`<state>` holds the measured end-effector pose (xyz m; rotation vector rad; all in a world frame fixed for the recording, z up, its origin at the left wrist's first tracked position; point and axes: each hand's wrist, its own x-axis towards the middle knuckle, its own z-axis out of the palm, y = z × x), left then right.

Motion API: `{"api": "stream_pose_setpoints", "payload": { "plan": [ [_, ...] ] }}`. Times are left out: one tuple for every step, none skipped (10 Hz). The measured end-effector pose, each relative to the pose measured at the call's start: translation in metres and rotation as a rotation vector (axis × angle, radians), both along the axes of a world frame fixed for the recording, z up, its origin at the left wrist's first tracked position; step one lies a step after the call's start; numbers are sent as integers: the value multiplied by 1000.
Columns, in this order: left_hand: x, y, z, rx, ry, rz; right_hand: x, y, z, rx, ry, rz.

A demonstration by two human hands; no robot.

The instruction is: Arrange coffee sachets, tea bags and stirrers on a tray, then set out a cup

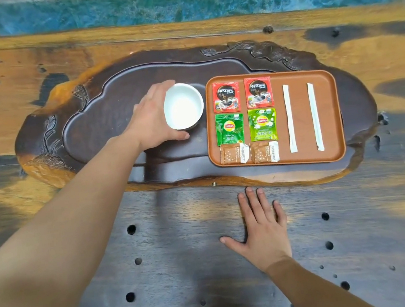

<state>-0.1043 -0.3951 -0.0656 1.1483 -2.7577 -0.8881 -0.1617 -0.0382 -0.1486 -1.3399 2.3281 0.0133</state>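
A brown tray (327, 113) lies on the right of a dark carved wooden board (101, 116). On it are two red coffee sachets (226, 96), two green tea bags (229, 128), two small brown sachets (234, 153) and two white wrapped stirrers (289, 118). Just left of the tray stands a white cup (184, 106), upright on the board. My left hand (150, 120) grips it from the left, thumb below and fingers round the far rim. My right hand (262, 228) rests flat on the table in front of the tray, fingers spread, holding nothing.
The wooden table (186, 261) has several round holes in its near surface. A blue-green strip (174, 7) runs along the table's far edge.
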Motion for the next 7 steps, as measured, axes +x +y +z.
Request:
{"api": "stream_pose_setpoints", "payload": {
  "plan": [
    [0,-1,-1,14,-1,-14,0,0,0,12,1,2],
    [-1,-2,1,-6,-33,-46,-1,-1,1,17,4,3],
    [-2,-1,4,-53,-79,-66,0,0,1,19,6,4],
    [0,0,8,-61,-119,-54,-1,0,2,27,11,8],
    [7,6,7,-83,-163,-49,0,-1,1,33,16,7],
    [20,12,16,-68,-148,34,-1,-2,5,37,13,7],
    [52,33,17,-69,-40,156,1,1,3,20,2,4]
  ]
}}
